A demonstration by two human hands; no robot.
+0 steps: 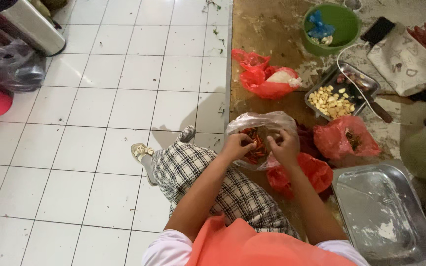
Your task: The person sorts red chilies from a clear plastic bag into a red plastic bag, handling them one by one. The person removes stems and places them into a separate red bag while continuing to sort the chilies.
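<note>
Soft, even indoor light falls from above, fairly bright on the white floor tiles (99,98), which show a mild sheen. A faint shadow lies on the tiles beside the person's knee. The steel tray (385,212) gives dull glare. The picture is slightly soft, with wide-angle stretching at the edges.

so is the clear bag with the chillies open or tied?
Open: both hands reach inside the clear bag among the red chillies.

three red plastic bags (267,79), two metal trays (385,212), one green bowl (341,22)
</note>
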